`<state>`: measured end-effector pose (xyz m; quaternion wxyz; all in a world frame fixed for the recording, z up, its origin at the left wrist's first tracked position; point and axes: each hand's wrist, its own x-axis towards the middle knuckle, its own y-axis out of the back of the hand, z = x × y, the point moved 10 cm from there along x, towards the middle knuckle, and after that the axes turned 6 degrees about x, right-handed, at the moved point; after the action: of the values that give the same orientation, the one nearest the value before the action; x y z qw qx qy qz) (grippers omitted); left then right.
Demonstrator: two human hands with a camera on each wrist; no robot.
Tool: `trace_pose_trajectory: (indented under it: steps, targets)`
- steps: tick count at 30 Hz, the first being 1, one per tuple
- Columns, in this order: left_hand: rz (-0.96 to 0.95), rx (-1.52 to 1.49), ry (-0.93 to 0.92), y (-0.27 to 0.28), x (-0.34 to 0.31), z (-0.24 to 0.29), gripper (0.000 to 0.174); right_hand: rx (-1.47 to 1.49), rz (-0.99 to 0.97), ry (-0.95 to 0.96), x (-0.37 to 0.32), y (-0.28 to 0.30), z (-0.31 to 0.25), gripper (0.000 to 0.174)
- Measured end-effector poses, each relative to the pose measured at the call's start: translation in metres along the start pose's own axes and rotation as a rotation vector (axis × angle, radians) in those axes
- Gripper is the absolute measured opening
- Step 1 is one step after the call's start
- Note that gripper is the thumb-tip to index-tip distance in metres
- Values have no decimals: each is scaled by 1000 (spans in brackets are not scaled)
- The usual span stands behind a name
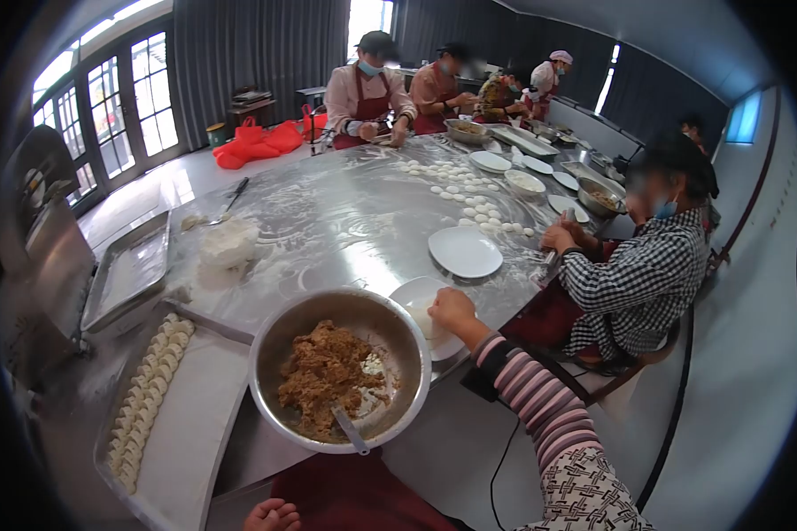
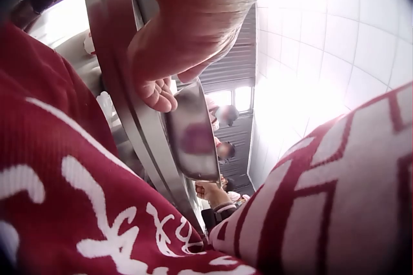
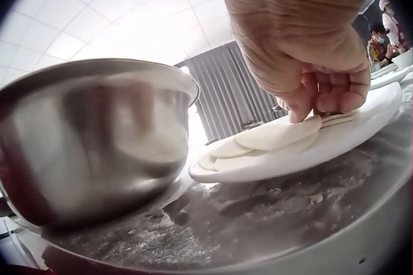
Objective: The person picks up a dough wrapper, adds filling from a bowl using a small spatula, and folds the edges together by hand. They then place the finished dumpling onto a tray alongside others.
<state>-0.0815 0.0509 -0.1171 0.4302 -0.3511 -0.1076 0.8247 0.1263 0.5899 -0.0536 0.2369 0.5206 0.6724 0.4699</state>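
Right of our big steel bowl (image 1: 328, 305), the white plate (image 3: 377, 107) carries the dough rounds (image 3: 277, 134). Near the bowl's front, our left hand (image 1: 273, 515) hangs loosely curled, gripping nothing, while our right hand (image 3: 297, 36) pinches the top round's edge. We judge this the picking-up step, calling for peeling one round free.

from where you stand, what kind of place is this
Probably a shared kitchen or dumpling workshop: dumplings line a tray, filling sits in a metal bowl, and people in aprons work around one floury table.
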Motion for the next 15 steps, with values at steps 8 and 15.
trace_pose_trajectory:
  steps: [8, 15]
  targets:
    - [-40, -13, 4, 2, 9, 7, 32, -4, -53, -52, -3, 3, -6, 22]
    - [-61, -22, -42, -6, 2, 26, 31, 202, 79, -33, -16, 27, -29, 30]
